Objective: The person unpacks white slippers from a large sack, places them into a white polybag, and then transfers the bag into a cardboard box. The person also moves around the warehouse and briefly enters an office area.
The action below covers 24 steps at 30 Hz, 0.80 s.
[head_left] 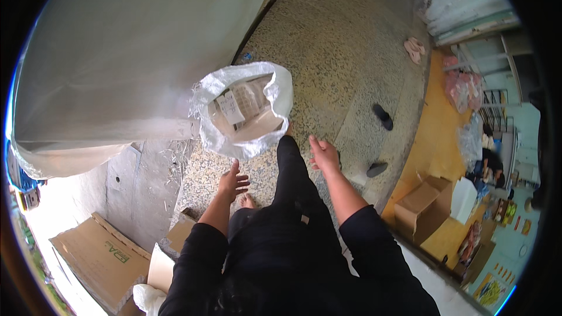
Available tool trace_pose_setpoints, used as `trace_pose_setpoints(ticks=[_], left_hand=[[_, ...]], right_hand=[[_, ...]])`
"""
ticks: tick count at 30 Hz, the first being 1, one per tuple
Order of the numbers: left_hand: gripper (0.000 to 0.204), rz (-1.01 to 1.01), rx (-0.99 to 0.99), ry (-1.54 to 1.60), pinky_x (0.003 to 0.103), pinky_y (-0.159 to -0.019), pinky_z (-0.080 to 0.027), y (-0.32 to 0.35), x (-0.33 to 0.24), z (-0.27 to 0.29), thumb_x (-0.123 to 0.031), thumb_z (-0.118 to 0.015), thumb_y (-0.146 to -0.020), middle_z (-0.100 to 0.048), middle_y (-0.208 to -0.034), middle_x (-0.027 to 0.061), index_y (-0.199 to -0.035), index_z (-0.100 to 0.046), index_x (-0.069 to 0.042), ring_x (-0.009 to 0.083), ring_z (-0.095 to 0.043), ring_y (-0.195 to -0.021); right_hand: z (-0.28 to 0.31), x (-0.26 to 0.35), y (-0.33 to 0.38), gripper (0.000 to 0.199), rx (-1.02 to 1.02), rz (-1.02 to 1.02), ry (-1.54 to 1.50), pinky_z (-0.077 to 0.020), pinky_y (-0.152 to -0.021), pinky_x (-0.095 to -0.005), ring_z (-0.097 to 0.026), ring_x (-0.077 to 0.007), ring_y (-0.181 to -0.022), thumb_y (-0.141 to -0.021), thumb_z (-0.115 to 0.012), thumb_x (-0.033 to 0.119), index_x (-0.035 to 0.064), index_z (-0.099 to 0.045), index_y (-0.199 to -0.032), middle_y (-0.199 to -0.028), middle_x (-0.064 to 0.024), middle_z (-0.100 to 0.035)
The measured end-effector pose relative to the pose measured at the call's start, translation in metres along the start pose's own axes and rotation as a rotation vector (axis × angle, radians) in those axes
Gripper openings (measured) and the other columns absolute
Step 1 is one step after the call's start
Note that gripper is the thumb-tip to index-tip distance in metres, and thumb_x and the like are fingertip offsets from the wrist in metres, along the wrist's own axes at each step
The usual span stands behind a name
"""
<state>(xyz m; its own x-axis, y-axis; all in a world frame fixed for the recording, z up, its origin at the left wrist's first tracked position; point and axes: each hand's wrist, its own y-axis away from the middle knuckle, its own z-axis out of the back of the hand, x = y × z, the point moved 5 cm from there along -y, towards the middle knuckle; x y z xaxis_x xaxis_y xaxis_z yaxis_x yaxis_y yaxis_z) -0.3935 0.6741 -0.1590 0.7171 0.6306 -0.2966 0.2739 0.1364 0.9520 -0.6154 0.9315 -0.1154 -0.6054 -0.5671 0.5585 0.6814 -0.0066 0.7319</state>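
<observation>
A white woven sack (pixel 213 137) stands open on the speckled floor in front of me, its rim folded loosely. Inside it lie flat brownish packs (pixel 253 96) and a white paper label (pixel 230 108) with writing. My left hand (pixel 232 182) hovers just short of the sack's near side, fingers apart and holding nothing. To the right of the sack, my right hand (pixel 324 154) is raised with nothing visible in it, its fingers partly curled but apart. Neither hand touches the sack. My leg in black trousers reaches toward the sack between my hands.
A large load under plastic sheeting (pixel 134 52) rises at the left. Flattened cardboard (pixel 99 263) lies at lower left. Dark slippers (pixel 382 117) and pink shoes (pixel 414 50) sit on the floor to the right. Beyond are an open carton (pixel 421 208) and a person (pixel 493 164).
</observation>
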Motion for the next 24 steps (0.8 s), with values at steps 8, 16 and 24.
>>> trace_pose_setpoints(ticks=[8, 16, 24], left_hand=[[0.071, 0.299, -0.306, 0.564, 0.054, -0.083, -0.052, -0.104, -0.021, -0.024, -0.05, -0.061, -0.089, -0.055, -0.128, 0.0271, -0.141, -0.042, -0.005, 0.0432, -0.062, -0.106], [0.035, -0.124, -0.574, -0.865, 0.049, -0.081, -0.052, -0.022, -0.046, -0.028, -0.028, -0.051, -0.087, -0.068, -0.086, 0.0244, -0.08, -0.069, 0.001, 0.0383, -0.067, -0.086], [0.026, -0.668, -0.637, -0.385, 0.044, -0.059, -0.048, 0.073, -0.166, 0.02, -0.019, -0.061, -0.084, -0.061, -0.071, 0.028, -0.075, -0.062, 0.006, 0.0415, -0.061, -0.064]], right_hand=[[-0.118, 0.108, -0.138, 0.056, 0.472, -0.076, 0.85, -0.058, -0.051, -0.0382, -0.069, -0.0329, -0.064, -0.081, -0.068, 0.041, -0.0089, -0.063, -0.105, -0.085, -0.021, -0.069], [-0.066, 0.128, -0.109, 0.026, 0.597, -0.03, 0.422, -0.0539, -0.038, -0.0338, -0.062, -0.02, -0.048, -0.09, -0.057, 0.018, -0.0074, -0.061, -0.088, -0.069, -0.0129, -0.063], [-0.073, 0.312, -0.069, 0.026, 0.779, 0.424, 0.371, -0.0446, -0.034, -0.0285, -0.054, -0.0144, -0.039, -0.091, -0.058, 0.019, -0.005, -0.062, -0.081, -0.058, -0.006, -0.058]])
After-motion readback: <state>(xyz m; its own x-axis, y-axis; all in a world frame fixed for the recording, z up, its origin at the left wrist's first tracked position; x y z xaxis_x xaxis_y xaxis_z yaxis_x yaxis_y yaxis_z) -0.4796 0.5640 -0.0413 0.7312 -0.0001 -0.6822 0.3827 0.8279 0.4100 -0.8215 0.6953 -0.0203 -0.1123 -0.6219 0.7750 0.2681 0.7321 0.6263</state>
